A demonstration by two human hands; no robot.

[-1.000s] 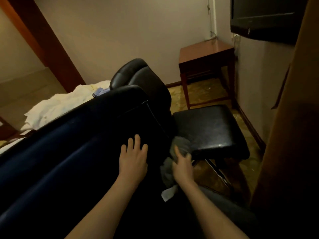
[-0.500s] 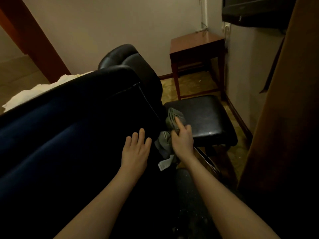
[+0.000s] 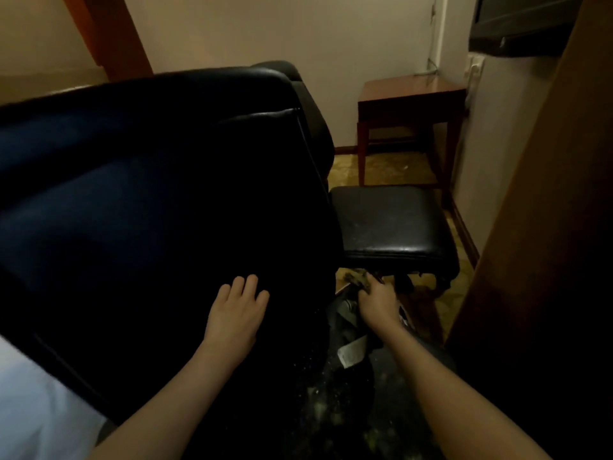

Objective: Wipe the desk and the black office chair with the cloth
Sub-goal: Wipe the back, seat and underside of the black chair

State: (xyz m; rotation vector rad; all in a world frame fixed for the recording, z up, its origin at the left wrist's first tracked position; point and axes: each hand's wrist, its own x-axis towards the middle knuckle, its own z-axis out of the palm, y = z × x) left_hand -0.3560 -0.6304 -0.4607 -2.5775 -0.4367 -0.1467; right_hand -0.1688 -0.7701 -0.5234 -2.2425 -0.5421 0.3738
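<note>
The black office chair's backrest (image 3: 159, 207) fills the left and middle of the view, leaning towards me. My left hand (image 3: 237, 313) rests flat on its back with straight fingers. The chair's black seat (image 3: 388, 224) juts out to the right. Just below the seat's front edge, my right hand (image 3: 378, 302) grips the grey cloth (image 3: 346, 322), which hangs in folds down to a white label. Part of the cloth is hidden behind my hand and in shadow.
A small brown wooden table (image 3: 411, 94) stands in the far corner by the wall. A dark wooden panel (image 3: 547, 227) rises close on the right. A black screen (image 3: 520, 24) hangs at the top right. White fabric (image 3: 36, 413) lies at the lower left.
My right hand dropped with the cloth from the edge of the seat to below its front edge. The view shifted left and closer; my left hand stayed on the backrest.
</note>
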